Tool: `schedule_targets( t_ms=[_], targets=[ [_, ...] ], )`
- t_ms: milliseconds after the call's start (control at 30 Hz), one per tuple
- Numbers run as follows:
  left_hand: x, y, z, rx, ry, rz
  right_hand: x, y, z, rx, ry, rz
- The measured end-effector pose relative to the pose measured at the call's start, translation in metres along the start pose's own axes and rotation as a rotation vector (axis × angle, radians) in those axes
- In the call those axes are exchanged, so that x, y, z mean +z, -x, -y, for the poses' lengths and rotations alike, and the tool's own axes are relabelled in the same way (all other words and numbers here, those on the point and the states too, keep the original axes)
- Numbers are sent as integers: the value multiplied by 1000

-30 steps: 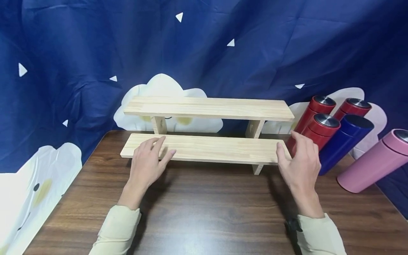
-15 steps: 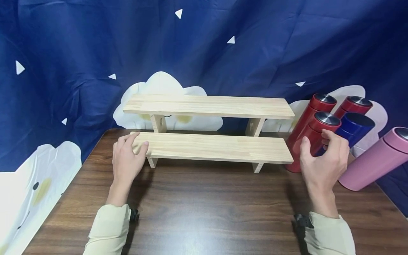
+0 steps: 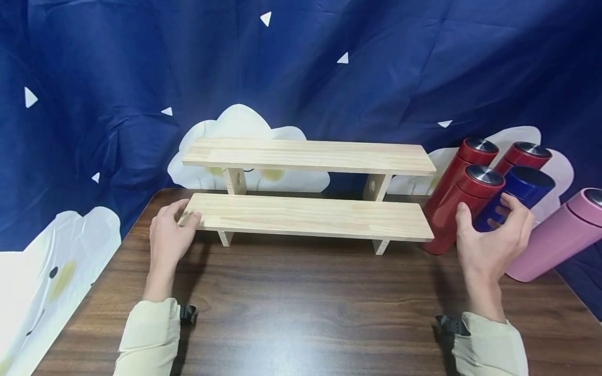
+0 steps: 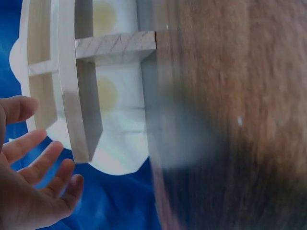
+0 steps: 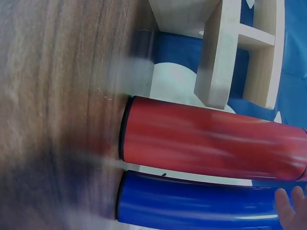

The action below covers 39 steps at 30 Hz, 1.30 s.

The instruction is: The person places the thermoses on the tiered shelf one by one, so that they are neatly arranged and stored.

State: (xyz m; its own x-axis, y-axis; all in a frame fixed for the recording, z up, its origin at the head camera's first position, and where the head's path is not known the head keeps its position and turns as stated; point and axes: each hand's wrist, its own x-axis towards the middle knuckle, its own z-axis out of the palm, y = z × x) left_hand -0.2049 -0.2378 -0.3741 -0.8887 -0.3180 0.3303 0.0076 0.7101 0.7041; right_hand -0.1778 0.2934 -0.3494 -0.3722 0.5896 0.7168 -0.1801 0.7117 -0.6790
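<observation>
A two-tier pale wooden shelf stands on the table, with an upper board (image 3: 310, 155) and a lower board (image 3: 305, 215). My left hand (image 3: 169, 230) is at the lower board's left end; the left wrist view shows its fingers (image 4: 43, 163) spread, with nothing held. On the right, my right hand (image 3: 496, 243) is in front of a blue vacuum flask (image 3: 529, 190), thumb and fingers apart. The right wrist view catches only its fingertips (image 5: 289, 207) by the blue flask; whether they touch it I cannot tell. A red flask (image 3: 452, 219) stands left of that hand.
Two more red flasks, one at the back left (image 3: 477, 151) and one at the back right (image 3: 529, 155), stand behind. A pink flask (image 3: 555, 235) is at the far right. A dark blue curtain (image 3: 301, 62) with white cloud prints hangs behind the brown table (image 3: 301, 303).
My left hand has slid leftward along the lower board to its left end. My right hand has moved right, from the board's right end to the blue flask. Shelf and flasks stay put.
</observation>
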Motion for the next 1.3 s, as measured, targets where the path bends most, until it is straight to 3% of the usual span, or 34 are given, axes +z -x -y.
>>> schedule_targets(
  t_ms=[333,567,867,1300],
  targets=[
    [-6,-4,19,-84,11,-7,2,2,-4,160,4,68],
    [-7,-4,25,-156,71,7,7,3,-8,286,-24,105],
    [-7,-4,31,-297,214,67,10,6,-9,318,-66,136],
    [-4,-9,33,-355,319,57,18,8,-20,395,-81,154]
  ],
)
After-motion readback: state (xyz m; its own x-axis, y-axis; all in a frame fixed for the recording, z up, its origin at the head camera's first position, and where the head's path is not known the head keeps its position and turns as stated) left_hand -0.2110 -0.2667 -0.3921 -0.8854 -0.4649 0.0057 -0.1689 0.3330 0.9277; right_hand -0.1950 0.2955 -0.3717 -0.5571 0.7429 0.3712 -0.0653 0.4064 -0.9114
